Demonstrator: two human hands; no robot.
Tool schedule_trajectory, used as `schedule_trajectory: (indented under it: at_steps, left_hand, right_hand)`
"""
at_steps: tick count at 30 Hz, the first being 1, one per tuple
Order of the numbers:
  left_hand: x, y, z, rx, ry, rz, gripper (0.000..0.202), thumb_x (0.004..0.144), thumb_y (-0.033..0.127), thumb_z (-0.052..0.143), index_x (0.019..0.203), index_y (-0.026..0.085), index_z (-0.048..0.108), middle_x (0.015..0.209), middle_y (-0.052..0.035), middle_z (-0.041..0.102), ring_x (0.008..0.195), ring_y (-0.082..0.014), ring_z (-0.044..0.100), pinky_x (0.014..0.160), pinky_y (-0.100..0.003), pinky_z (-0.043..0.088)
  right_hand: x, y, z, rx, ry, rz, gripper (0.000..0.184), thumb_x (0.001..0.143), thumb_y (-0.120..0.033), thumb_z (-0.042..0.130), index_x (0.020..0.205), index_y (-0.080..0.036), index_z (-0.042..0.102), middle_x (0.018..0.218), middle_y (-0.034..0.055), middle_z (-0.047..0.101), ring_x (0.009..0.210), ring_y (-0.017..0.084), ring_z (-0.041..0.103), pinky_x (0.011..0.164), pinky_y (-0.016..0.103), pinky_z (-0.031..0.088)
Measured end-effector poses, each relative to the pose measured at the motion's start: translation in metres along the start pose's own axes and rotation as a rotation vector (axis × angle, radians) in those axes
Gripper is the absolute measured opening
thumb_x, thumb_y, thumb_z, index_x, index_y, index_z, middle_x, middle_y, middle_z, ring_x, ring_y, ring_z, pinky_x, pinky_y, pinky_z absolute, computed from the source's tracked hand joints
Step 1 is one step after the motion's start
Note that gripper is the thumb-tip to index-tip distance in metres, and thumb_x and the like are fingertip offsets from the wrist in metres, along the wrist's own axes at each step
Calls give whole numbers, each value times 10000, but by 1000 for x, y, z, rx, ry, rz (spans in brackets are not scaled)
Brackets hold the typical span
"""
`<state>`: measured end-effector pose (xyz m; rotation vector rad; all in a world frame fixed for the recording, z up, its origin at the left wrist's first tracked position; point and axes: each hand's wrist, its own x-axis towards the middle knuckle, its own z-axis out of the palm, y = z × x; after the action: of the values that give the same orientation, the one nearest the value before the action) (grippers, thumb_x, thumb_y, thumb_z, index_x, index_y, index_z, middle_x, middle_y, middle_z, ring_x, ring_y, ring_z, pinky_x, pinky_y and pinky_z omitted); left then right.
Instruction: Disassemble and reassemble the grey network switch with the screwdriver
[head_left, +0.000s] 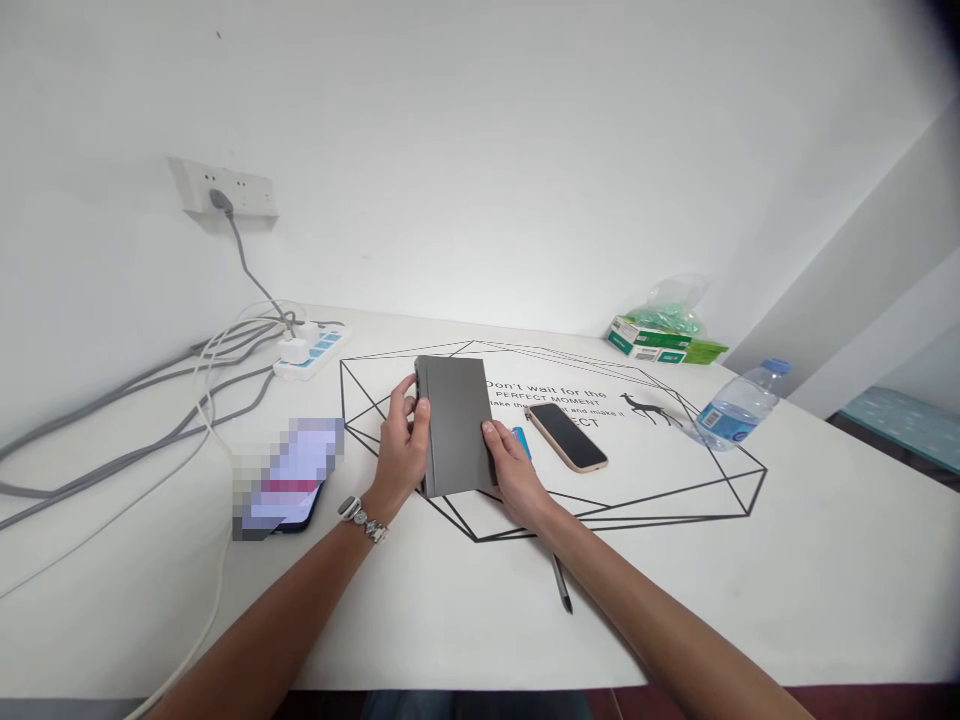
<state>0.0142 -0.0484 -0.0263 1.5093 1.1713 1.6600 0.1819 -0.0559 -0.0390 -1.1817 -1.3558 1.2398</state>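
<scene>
A dark grey hardcover notebook is held upright-tilted between both hands, its cover facing me. My left hand grips the left edge, thumb on the cover and fingers behind it. On the lower right edge, my right hand is closed with its thumb on the cover; its other fingers are partly hidden. Just right of the notebook a small blue object shows, mostly covered. A phone with a dark screen and tan case lies beyond my right hand. Below my right wrist rests a dark pen.
At left lies a lit phone, partly blurred out, near cables and a power strip. A water bottle leans or lies at right. Green-white boxes and a plastic bag stand at the back of the white table.
</scene>
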Motion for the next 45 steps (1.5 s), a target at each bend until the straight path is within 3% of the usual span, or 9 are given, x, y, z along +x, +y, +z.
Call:
schedule_trajectory:
  at_steps: [4, 8, 13, 17, 21, 26, 31, 35, 45]
  left_hand:
    - [-2, 3, 2, -32, -5, 0, 564, 989, 537, 455, 1448, 213, 408, 1146, -113, 681, 880, -199, 666, 720, -292, 526]
    - [1, 7, -2, -10, -44, -5, 561, 980, 535, 471, 1436, 210, 433, 1052, -93, 693, 817, -186, 657, 690, -281, 525]
    - [26, -6, -34, 238, -169, -46, 457, 978, 525, 406, 1221, 204, 622, 830, -34, 649, 615, -159, 603, 534, -264, 482]
    - [39, -25, -64, 671, -349, 12, 211, 842, 359, 579, 856, 185, 699, 923, -78, 680, 902, -240, 650, 789, -342, 510]
    - [38, -29, -69, 828, -470, -101, 144, 795, 235, 561, 787, 181, 693, 916, -87, 696, 885, -246, 648, 733, -319, 481]
    - [33, -19, -60, 932, -493, -108, 173, 791, 112, 485, 679, 181, 598, 801, -72, 682, 762, -210, 629, 652, -290, 422]
    - [30, -16, -56, 1037, -440, -66, 168, 839, 122, 451, 730, 188, 559, 799, -82, 667, 704, -214, 602, 595, -304, 382]
    - [33, -18, -57, 863, -314, -60, 114, 847, 157, 491, 808, 195, 591, 756, -45, 663, 710, -206, 615, 628, -300, 434]
    - [43, -13, -58, 229, 60, -78, 201, 845, 273, 629, 951, 146, 742, 902, -85, 768, 846, -223, 735, 840, -353, 583]
  right_hand:
    - [-5, -8, 2, -14, -19, 42, 444, 941, -636, 415, 1230, -340, 576, 1170, 63, 695, 1082, 276, 640, 854, 426, 565]
    - [-11, -20, 0, 255, -146, 116, 459, 828, -492, 681, 1233, -327, 543, 1177, 67, 685, 938, 277, 684, 669, 418, 598]
    - [-11, -31, -13, 346, -159, 7, 499, 768, -403, 781, 1168, -278, 509, 1072, 64, 705, 797, 262, 701, 511, 375, 604]
    - [-5, -29, -25, 293, -27, -78, 522, 766, -426, 789, 1182, -292, 502, 999, 46, 690, 827, 256, 693, 490, 328, 602]
    - [-1, -22, -30, 140, 55, -157, 523, 795, -465, 754, 1221, -314, 490, 948, 28, 670, 817, 245, 680, 512, 323, 584]
    - [-4, -20, -27, -229, 137, -353, 488, 880, -441, 659, 1303, -266, 487, 940, 38, 700, 842, 223, 651, 737, 364, 557]
    - [-9, -21, -26, -586, 158, -433, 485, 918, -389, 576, 1364, -244, 454, 786, 3, 677, 596, 181, 559, 589, 313, 457]
    - [-11, -23, -26, -841, 182, -508, 464, 922, -327, 539, 1376, -249, 479, 793, 1, 708, 532, 176, 564, 577, 310, 442]
    - [-9, -13, -19, -1117, 78, -712, 552, 855, -117, 532, 1372, -313, 538, 1326, -20, 686, 1044, 215, 713, 733, 319, 559]
